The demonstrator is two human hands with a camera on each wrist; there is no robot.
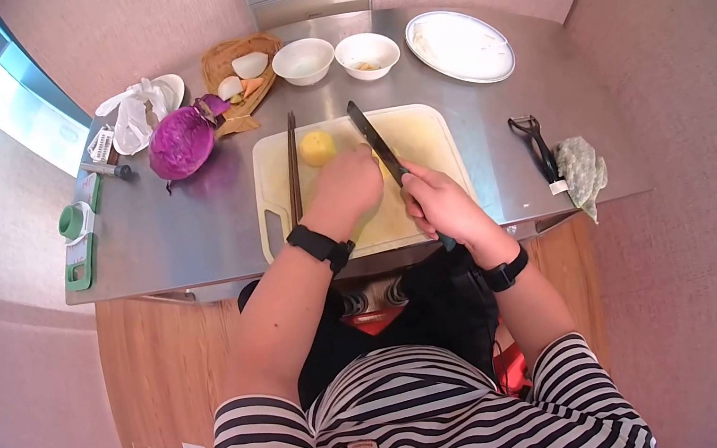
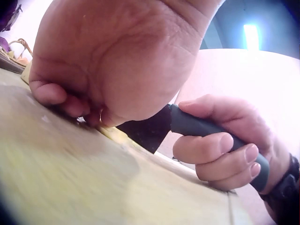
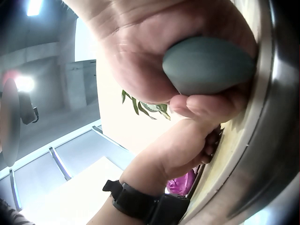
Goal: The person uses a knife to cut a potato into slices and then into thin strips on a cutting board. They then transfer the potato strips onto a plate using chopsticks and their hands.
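My right hand [image 1: 446,204] grips the dark green handle of a knife [image 1: 374,137], its black blade slanting across the cutting board [image 1: 267,168]. My left hand [image 1: 350,189] is beside the blade with its fingers curled down at the board. Under those fingers, a yellow vegetable piece [image 2: 115,135] shows next to the blade in the left wrist view; the hand hides most of it. Another rounded yellow piece [image 1: 317,148] lies on the board just beyond the left hand. A pair of dark chopsticks [image 1: 295,168] lies along the board's left side.
Half a purple cabbage [image 1: 181,144] sits left of the board. Behind are a wicker basket [image 1: 268,45] with cut vegetables, two white bowls [image 1: 304,61] and an oval plate [image 1: 461,47]. A peeler [image 1: 536,145] lies right, a green-and-white grater [image 1: 81,239] left.
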